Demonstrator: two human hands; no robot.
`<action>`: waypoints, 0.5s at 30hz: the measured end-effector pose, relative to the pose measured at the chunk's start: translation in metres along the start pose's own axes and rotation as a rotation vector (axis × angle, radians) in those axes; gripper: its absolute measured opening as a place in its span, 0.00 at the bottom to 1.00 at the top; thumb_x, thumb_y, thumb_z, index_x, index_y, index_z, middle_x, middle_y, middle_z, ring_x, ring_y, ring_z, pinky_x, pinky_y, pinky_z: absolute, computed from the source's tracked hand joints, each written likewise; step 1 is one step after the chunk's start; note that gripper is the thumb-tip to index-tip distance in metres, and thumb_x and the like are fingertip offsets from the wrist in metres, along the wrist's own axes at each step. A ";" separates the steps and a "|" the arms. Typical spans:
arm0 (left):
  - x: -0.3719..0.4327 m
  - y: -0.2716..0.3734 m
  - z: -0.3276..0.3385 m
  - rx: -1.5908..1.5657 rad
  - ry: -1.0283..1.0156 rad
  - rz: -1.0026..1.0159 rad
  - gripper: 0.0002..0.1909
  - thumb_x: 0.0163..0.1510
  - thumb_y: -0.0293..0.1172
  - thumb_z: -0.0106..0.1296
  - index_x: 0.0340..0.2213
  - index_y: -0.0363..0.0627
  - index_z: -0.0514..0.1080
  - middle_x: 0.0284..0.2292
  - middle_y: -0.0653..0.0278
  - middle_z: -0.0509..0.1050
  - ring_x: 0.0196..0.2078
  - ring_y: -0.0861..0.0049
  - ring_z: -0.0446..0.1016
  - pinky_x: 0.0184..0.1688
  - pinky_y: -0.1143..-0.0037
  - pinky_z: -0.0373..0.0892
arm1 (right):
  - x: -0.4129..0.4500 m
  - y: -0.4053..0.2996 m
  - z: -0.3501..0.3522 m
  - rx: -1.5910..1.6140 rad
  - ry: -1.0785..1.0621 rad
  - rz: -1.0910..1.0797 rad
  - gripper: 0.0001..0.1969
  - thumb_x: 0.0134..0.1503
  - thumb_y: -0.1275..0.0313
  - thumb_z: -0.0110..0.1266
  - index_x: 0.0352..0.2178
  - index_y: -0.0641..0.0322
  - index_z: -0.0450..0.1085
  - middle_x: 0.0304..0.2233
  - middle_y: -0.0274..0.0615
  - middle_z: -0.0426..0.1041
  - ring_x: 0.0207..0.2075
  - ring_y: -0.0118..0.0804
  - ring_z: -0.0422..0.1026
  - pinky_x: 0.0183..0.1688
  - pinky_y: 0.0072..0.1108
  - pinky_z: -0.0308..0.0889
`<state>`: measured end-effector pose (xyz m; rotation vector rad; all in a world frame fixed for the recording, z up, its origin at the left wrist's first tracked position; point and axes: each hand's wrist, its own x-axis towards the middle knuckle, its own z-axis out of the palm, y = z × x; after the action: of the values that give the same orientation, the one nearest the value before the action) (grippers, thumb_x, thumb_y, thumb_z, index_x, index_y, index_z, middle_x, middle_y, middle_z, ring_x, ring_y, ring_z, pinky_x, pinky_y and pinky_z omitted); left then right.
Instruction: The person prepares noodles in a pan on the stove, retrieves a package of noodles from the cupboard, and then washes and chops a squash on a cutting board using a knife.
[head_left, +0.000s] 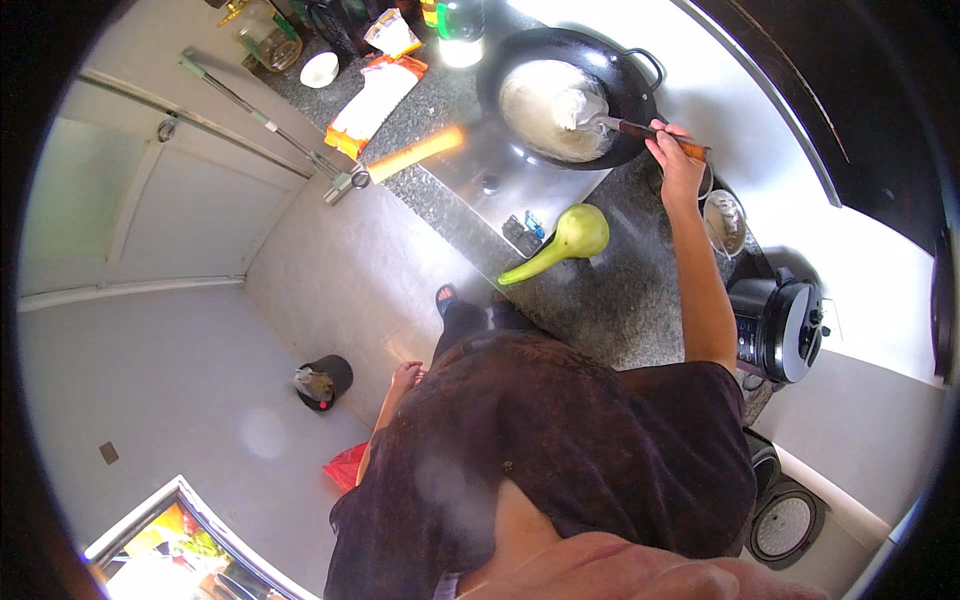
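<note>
My right hand (679, 161) grips the wooden handle of a metal spatula (637, 129). Its blade rests in a black wok (487, 97), among pale strands that look like noodles in cloudy liquid. The wok sits over a steel-topped stove (491, 184), its loop handle towards the wall. On the near side lies a green long-necked gourd (581, 232), bulb on the counter and neck pointing towards my body. My left hand (409, 375) hangs low beside my waist with fingers curled, partly hidden by my shirt; whether it holds anything is unclear.
Along the granite counter (630, 300) stand an electric pressure cooker (780, 330), a tub (724, 221), an orange-and-white packet (379, 101), a white bowl (320, 70), a bottle (460, 34) and a glass jar (270, 41). A mop (262, 120) leans left; a black bin (326, 381) stands on the floor.
</note>
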<state>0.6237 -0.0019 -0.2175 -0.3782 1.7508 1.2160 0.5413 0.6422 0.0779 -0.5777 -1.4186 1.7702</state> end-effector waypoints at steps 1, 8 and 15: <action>0.001 0.003 -0.001 0.030 0.001 0.011 0.16 0.56 0.29 0.42 0.44 0.36 0.66 0.28 0.55 0.74 0.24 0.74 0.74 0.24 0.78 0.71 | 0.000 -0.003 0.005 0.011 -0.015 -0.006 0.09 0.52 0.82 0.50 0.37 0.65 0.66 0.40 0.48 0.72 0.41 0.36 0.72 0.43 0.29 0.72; 0.006 -0.008 -0.051 0.216 0.028 0.190 0.16 0.53 0.28 0.42 0.43 0.36 0.67 0.25 0.59 0.73 0.20 0.74 0.72 0.20 0.76 0.70 | 0.004 -0.020 0.063 -0.201 -0.308 -0.409 0.08 0.49 0.85 0.53 0.32 0.68 0.70 0.41 0.44 0.73 0.42 0.30 0.71 0.46 0.19 0.65; -0.005 0.015 -0.061 0.191 0.179 -0.052 0.16 0.50 0.25 0.41 0.42 0.37 0.68 0.24 0.59 0.72 0.19 0.74 0.71 0.19 0.76 0.69 | 0.039 0.026 0.083 -0.414 -0.413 -0.522 0.07 0.47 0.84 0.54 0.30 0.68 0.70 0.39 0.45 0.73 0.42 0.32 0.71 0.47 0.19 0.64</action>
<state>0.5840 -0.0482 -0.2010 -0.4269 1.9789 0.9931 0.4485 0.6218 0.0806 -0.0173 -2.0244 1.2203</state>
